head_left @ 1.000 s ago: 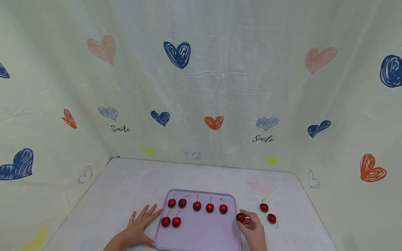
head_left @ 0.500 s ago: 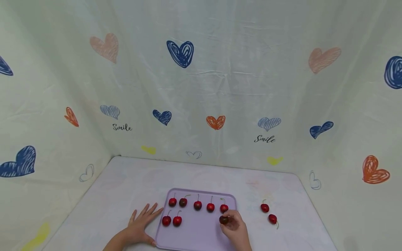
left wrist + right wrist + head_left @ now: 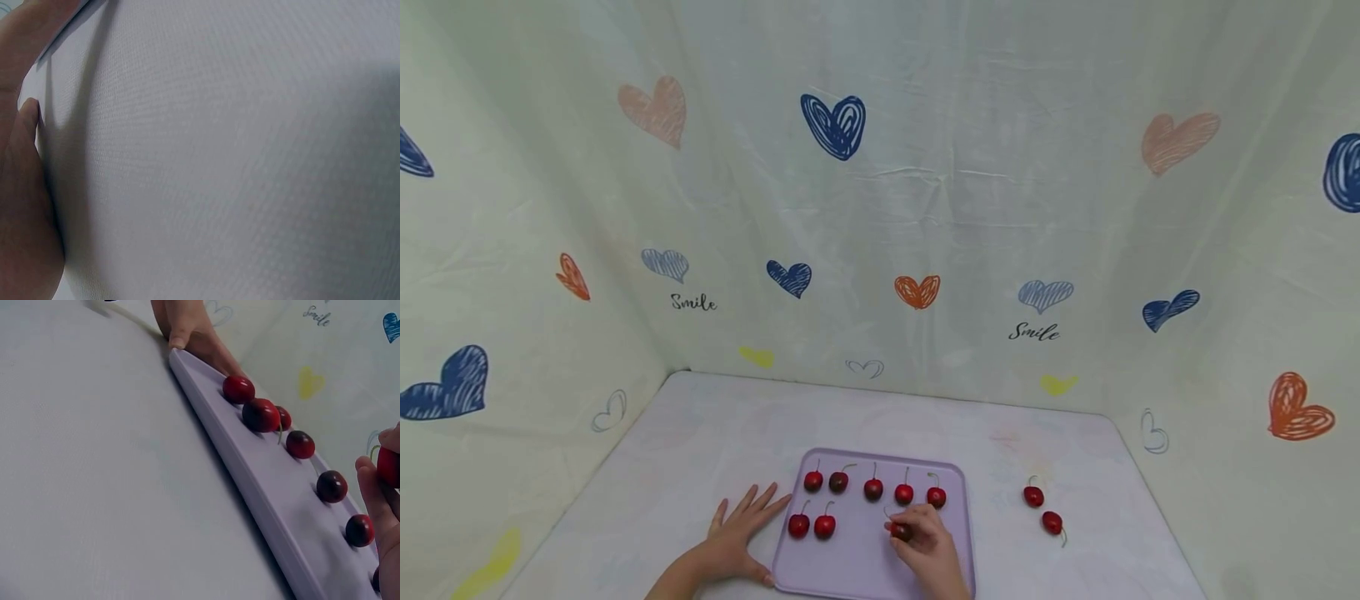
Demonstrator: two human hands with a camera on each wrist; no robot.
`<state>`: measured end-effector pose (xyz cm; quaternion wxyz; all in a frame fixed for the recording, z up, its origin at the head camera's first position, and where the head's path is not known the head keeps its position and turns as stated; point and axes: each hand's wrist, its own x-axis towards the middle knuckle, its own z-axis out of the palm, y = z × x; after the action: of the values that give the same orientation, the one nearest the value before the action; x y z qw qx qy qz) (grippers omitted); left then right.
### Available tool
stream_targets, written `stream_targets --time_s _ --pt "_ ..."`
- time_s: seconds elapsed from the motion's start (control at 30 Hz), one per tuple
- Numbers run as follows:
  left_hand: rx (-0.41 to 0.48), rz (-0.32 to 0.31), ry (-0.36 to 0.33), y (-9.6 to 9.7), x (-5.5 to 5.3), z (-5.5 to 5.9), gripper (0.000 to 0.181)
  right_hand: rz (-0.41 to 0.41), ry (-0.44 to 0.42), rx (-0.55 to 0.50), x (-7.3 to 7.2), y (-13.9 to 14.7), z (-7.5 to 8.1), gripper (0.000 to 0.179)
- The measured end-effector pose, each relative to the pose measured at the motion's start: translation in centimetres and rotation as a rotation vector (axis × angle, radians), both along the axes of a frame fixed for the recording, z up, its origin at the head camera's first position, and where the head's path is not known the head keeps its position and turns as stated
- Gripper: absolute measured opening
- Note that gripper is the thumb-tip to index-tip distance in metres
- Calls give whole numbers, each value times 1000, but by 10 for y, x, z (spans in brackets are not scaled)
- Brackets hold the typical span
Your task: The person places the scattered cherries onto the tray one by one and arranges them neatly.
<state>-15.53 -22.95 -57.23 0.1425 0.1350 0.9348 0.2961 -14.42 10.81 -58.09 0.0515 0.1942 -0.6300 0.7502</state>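
Note:
My right hand [image 3: 931, 547] pinches a dark red cherry [image 3: 900, 531] over the middle of a lilac tray [image 3: 857, 575]; its thin stem points up and left. The same cherry [image 3: 389, 466] shows at the edge of the right wrist view. My left hand [image 3: 733, 537] lies with fingers spread on the table, its thumb and fingertips touching the tray's left edge. Several cherries stand stem-up in a back row on the tray, among them a cherry [image 3: 873, 489] in the middle. Two more, a left cherry [image 3: 798, 526] and its neighbour cherry [image 3: 824, 527], form a front row.
On the white table [image 3: 715, 433] right of the tray lie two loose cherries, an upper cherry [image 3: 1033, 497] and a lower cherry [image 3: 1052, 523]. A curtain [image 3: 880, 208] printed with hearts encloses the table at the back and sides.
My right hand has carried its cherry leftward from the tray's right edge to the tray's middle, beyond the front pair. The left hand has stayed at the tray's left edge.

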Motion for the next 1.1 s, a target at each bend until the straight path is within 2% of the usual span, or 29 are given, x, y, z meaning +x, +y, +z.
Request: stream_targets --time_s 0.1,0.23,0.33,0.43,0.5,0.7,0.87,1.1 --pt "-3 -3 0 0 0 0 112 -19 -20 28 1 -8 0 24" --pt "2 -10 -3 -1 -1 0 112 -96 -57 94 3 -18 0 25" --pt "5 -4 -7 -2 -1 0 112 -121 -160 109 4 -24 -1 26" --pt "7 -6 -4 -2 -1 -2 111 -108 -291 90 5 -29 -2 29" --pt "5 -5 4 -2 0 -2 111 -108 -346 79 5 -32 -4 30" --pt "1 2 -5 -2 -2 -4 111 -160 -339 102 3 -38 -11 27" --pt "-1 0 -17 -1 -3 -5 111 -194 -396 134 2 -42 -16 29" --pt "-20 13 -10 1 -4 -8 110 -250 -399 326 -1 -45 -17 28"
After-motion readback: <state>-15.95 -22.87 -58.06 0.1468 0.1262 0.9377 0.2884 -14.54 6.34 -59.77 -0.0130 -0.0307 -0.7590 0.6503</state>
